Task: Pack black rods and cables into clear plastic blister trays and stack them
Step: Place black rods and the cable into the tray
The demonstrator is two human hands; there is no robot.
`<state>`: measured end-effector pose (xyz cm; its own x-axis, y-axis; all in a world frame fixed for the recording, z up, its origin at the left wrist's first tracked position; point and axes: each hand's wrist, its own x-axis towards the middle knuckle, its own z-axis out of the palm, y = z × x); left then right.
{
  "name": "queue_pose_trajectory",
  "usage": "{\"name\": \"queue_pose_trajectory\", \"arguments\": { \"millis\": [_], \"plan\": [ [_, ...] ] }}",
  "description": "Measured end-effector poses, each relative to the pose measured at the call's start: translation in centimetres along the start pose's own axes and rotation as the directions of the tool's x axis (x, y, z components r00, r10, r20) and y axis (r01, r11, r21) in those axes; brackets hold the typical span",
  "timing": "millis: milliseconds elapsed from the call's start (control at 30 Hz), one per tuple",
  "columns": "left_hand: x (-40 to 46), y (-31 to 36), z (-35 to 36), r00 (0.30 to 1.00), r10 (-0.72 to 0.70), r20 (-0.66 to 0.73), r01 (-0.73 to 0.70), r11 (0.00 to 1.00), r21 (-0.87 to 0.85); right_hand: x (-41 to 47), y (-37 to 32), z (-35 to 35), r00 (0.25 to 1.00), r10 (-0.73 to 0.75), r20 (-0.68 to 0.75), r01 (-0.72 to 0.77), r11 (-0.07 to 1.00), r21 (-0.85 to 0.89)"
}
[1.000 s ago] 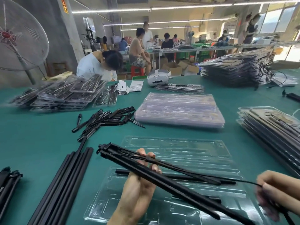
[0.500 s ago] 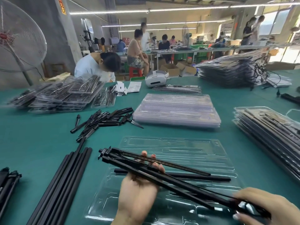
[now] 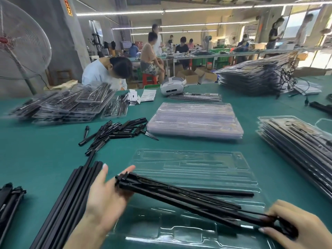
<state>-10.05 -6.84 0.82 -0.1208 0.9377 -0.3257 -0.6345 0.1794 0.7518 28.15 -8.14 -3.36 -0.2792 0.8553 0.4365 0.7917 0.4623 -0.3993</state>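
Observation:
An open clear blister tray (image 3: 188, 162) lies on the green table in front of me, with one black rod (image 3: 224, 193) lying in it. Above the tray I hold a bundle of black rods (image 3: 179, 196) slanting from upper left to lower right. My left hand (image 3: 106, 196) supports its left end on the palm, fingers stretched out straight. My right hand (image 3: 294, 229) grips the bundle's right end, where a black cable is coiled.
Loose long black rods (image 3: 66, 203) lie at my left, short black pieces (image 3: 115, 132) beyond them. A stack of empty clear trays (image 3: 195, 119) sits ahead, packed trays at right (image 3: 301, 148), far right (image 3: 251, 76) and far left (image 3: 68, 105). A person works across the table.
The bundle has come down closer to the tray and flatter. My left fingers have straightened out from around it. My right hand has slid inward along the bundle's right end.

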Motion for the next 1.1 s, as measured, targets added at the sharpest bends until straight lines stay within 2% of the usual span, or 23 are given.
{"name": "queue_pose_trajectory", "arguments": {
  "millis": [33, 100, 167, 233, 300, 400, 467, 533, 600, 767, 867, 1000, 1100],
  "plan": [
    [0.2, 0.3, -0.7, 0.998, 0.052, -0.023, -0.047, 0.982, 0.183, -0.1, 0.1, 0.1, 1.000, 0.007, -0.009, -0.007, 1.000, -0.002],
    [0.6, 0.4, -1.5, 0.990, 0.134, -0.034, -0.098, 0.857, 0.505, -0.1, 0.2, 0.3, 0.999, 0.027, -0.025, -0.027, 1.000, -0.009],
    [1.2, 0.0, -2.0, 0.980, 0.200, -0.017, -0.126, 0.679, 0.723, 0.2, -0.1, 0.4, 0.999, 0.035, -0.034, -0.035, 0.999, -0.014],
    [1.8, -0.7, -2.4, 0.956, 0.288, 0.046, -0.177, 0.447, 0.877, 0.4, -0.6, 0.4, 0.999, 0.030, -0.044, -0.031, 0.999, -0.024],
    [2.0, -1.4, -2.5, 0.909, 0.383, 0.164, -0.256, 0.203, 0.945, 0.5, -1.1, 0.3, 0.998, 0.046, -0.043, -0.048, 0.998, -0.038],
    [1.7, -1.9, -2.8, 0.828, 0.442, 0.346, -0.378, -0.016, 0.926, 0.3, -1.5, 0.0, 0.995, 0.093, -0.034, -0.095, 0.993, -0.064],
    [1.3, -2.3, -2.9, 0.788, 0.446, 0.424, -0.397, -0.159, 0.904, 0.1, -1.7, -0.2, 0.992, 0.120, -0.025, -0.122, 0.989, -0.079],
    [0.7, -2.4, -3.0, 0.722, 0.458, 0.519, -0.348, -0.408, 0.844, -0.1, -1.8, -0.3, 0.991, 0.129, -0.018, -0.131, 0.988, -0.088],
    [0.2, -2.4, -3.0, 0.774, 0.405, 0.486, -0.290, -0.456, 0.841, -0.1, -2.0, -0.4, 0.990, 0.139, -0.013, -0.140, 0.986, -0.090],
    [1.3, -3.1, -4.1, 0.851, 0.242, 0.467, -0.370, -0.356, 0.858, 0.0, -2.7, 0.0, 0.974, 0.221, -0.046, -0.224, 0.972, -0.066],
    [1.4, -3.0, -4.1, 0.903, 0.175, 0.392, -0.320, -0.334, 0.886, -0.1, -3.0, 0.3, 0.969, 0.240, -0.052, -0.243, 0.968, -0.061],
    [1.2, -2.8, -4.3, 0.926, 0.151, 0.347, -0.266, -0.394, 0.880, 0.1, -3.9, 0.5, 0.974, 0.189, -0.127, -0.205, 0.971, -0.122],
    [1.2, -2.9, -4.1, 0.933, 0.145, 0.328, -0.247, -0.403, 0.881, -0.2, -3.7, 1.0, 0.965, 0.158, -0.207, -0.185, 0.976, -0.117]
  ]
}}
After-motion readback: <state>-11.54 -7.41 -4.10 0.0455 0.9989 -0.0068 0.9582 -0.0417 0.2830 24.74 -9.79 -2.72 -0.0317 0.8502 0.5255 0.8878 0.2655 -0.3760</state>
